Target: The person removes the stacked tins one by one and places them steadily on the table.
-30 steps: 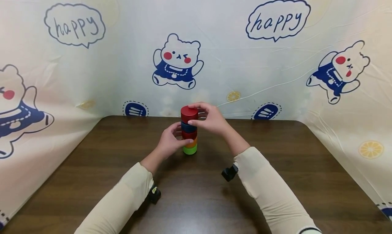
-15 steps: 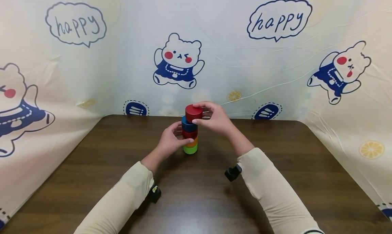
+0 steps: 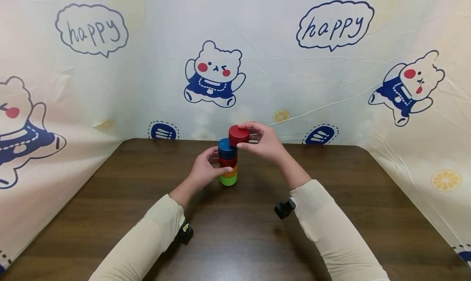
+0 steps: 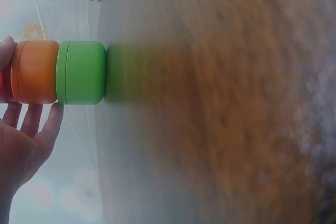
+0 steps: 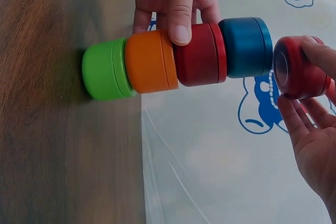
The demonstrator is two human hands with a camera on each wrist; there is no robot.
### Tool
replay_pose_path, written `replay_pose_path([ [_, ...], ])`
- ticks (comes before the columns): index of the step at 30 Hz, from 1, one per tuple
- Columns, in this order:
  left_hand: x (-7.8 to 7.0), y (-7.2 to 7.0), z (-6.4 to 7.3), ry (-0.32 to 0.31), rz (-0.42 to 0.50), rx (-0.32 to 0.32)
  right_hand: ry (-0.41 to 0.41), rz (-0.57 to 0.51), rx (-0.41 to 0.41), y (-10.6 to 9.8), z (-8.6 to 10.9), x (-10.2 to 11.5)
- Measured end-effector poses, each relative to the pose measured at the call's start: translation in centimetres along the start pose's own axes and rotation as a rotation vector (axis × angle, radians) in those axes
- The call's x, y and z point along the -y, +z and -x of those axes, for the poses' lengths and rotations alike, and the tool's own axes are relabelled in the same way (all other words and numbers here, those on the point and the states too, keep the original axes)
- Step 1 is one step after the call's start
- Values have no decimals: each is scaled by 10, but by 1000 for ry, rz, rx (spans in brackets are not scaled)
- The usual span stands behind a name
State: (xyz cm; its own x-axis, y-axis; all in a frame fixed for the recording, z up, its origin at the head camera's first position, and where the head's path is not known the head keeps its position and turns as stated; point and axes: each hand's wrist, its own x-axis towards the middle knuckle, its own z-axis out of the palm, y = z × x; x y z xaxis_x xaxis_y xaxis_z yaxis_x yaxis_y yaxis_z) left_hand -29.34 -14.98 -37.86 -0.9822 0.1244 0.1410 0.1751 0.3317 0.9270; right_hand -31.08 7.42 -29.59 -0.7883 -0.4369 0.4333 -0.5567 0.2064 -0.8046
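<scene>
Small round lidded jars stand in a stack on the table: a green jar (image 5: 105,72) at the bottom, then an orange jar (image 5: 149,61), a dark red jar (image 5: 202,56) and a blue jar (image 3: 227,148) on top. My left hand (image 3: 206,169) grips the stack from the left, its thumb at the orange and dark red jars and its fingers behind. Between thumb and fingers, my right hand (image 3: 268,144) holds another red jar (image 3: 238,135) above and right of the blue one. The right wrist view shows a slim gap between these two.
The brown wooden table (image 3: 235,240) extends around the stack. Behind it hangs a pale cloth (image 3: 265,81) printed with bears and lettering. A small black camera is worn at each wrist.
The upper red jar, on top of the blue jar a second ago, has shifted right with my right hand, uncovering the blue lid. My left hand stays on the stack.
</scene>
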Motion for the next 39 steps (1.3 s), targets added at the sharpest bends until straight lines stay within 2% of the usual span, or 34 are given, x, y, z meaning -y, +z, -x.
replay_pose_path([
  [13, 0, 0, 1, 20, -15, -3, 4, 30, -24, -10, 7, -8],
  [20, 0, 0, 1, 7, -26, -5, 4, 19, -33, -15, 11, -11],
  [29, -1, 0, 1, -3, -18, -2, 59, 49, -45, -20, 14, -15],
  [39, 1, 0, 0, 0, -15, 0, 85, 55, -49, -26, 20, -23],
])
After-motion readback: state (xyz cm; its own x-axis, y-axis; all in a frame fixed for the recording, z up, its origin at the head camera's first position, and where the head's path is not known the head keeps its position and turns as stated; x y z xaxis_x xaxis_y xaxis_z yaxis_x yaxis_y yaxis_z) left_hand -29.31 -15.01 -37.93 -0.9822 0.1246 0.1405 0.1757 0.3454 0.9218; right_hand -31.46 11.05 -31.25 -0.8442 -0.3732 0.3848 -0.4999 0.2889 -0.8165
